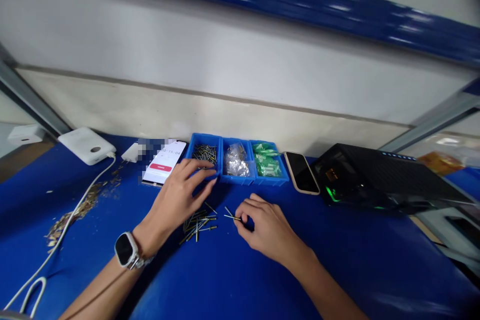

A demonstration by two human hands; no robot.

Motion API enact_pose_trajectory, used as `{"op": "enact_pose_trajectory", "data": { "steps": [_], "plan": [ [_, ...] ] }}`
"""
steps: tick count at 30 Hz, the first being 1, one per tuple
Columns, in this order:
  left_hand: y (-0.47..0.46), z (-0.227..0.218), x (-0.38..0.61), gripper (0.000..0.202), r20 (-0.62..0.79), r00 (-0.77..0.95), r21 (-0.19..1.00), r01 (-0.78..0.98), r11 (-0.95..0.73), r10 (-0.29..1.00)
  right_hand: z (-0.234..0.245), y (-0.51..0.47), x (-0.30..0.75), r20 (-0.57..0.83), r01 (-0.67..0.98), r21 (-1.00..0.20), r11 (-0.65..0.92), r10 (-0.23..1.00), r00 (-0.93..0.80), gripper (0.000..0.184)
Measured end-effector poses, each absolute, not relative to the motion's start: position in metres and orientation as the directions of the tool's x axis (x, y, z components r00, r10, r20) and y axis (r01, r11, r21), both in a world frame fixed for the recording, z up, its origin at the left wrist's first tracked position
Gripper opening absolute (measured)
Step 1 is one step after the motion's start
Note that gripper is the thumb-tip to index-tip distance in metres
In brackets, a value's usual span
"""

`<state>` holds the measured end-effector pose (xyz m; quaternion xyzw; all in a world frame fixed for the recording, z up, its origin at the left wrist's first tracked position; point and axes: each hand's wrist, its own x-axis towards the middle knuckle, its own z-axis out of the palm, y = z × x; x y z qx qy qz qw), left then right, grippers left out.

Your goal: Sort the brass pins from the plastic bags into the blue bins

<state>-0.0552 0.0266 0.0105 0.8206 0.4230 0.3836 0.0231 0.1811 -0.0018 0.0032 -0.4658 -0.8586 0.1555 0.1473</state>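
My left hand (pixel 180 195), with a smartwatch on the wrist, hovers with fingers spread over a small heap of thin metal pins (pixel 198 222) on the blue table (pixel 232 280); its fingertips reach toward the front wall of the left blue bin (pixel 204 152), which holds more pins. My right hand (pixel 264 225) rests on the table just right of the heap, thumb and forefinger pinched on one pin (pixel 231 217).
Two more blue bins hold clear bags (pixel 236 162) and green parts (pixel 267 162). A lit phone (pixel 165 162), a dark phone (pixel 302 172), a white power bank (pixel 87 146) with cable, a black device (pixel 375 180) and scattered chaff (pixel 75 212) sit around.
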Motion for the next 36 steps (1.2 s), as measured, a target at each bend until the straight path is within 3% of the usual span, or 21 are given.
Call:
{"op": "enact_pose_trajectory", "data": {
  "steps": [4, 9, 13, 15, 20, 22, 25, 28, 31, 34, 36],
  "plan": [
    [0.015, 0.012, -0.048, 0.018, 0.5, 0.493, 0.466, 0.54, -0.701, 0.712, -0.002, 0.003, 0.182, 0.131, 0.682, -0.553, 0.478, 0.859, -0.496, 0.01],
    [0.01, 0.011, -0.043, 0.023, 0.386, 0.601, 0.522, 0.483, -0.703, 0.7, -0.009, 0.009, 0.18, 0.11, 0.475, -0.833, 0.284, 0.926, -0.36, 0.009],
    [0.008, 0.009, -0.042, 0.019, 0.402, 0.595, 0.535, 0.465, -0.705, 0.696, -0.008, 0.006, 0.176, 0.133, 0.315, -0.923, 0.22, 0.952, -0.276, 0.011],
    [0.006, 0.005, -0.039, 0.019, 0.402, 0.541, 0.597, 0.456, -0.66, 0.738, -0.006, 0.003, 0.174, 0.135, 0.228, -0.956, 0.186, 0.965, -0.223, 0.012],
    [-0.003, -0.002, -0.026, 0.046, 0.379, 0.418, 0.795, 0.309, -0.522, 0.826, -0.003, 0.004, 0.171, -0.041, -0.071, -0.996, -0.054, 0.984, -0.174, 0.023],
    [-0.005, -0.001, -0.023, 0.052, 0.4, 0.451, 0.793, 0.267, -0.548, 0.798, -0.004, 0.006, 0.172, -0.186, -0.235, -0.942, -0.24, 0.955, -0.23, 0.024],
    [-0.004, 0.001, -0.022, 0.041, 0.469, 0.481, 0.731, 0.26, -0.631, 0.741, -0.007, 0.007, 0.173, -0.332, -0.389, -0.802, -0.454, 0.879, -0.341, 0.024],
    [-0.003, 0.0, -0.023, 0.03, 0.555, 0.463, 0.646, 0.284, -0.709, 0.691, -0.011, 0.003, 0.17, -0.365, -0.398, -0.769, -0.5, 0.855, -0.367, 0.026],
    [-0.005, -0.001, -0.023, 0.026, 0.612, 0.432, 0.581, 0.322, -0.747, 0.662, -0.01, -0.002, 0.164, -0.35, -0.331, -0.817, -0.472, 0.863, -0.365, 0.031],
    [-0.008, 0.005, -0.026, 0.027, 0.679, 0.362, 0.532, 0.356, -0.768, 0.638, -0.006, -0.004, 0.162, -0.267, -0.188, -0.921, -0.341, 0.904, -0.334, 0.033],
    [-0.005, 0.012, -0.032, 0.031, 0.763, 0.266, 0.461, 0.416, -0.784, 0.59, -0.002, -0.004, 0.164, -0.141, 0.019, -0.99, -0.141, 0.949, -0.283, 0.031]
  ]
}}
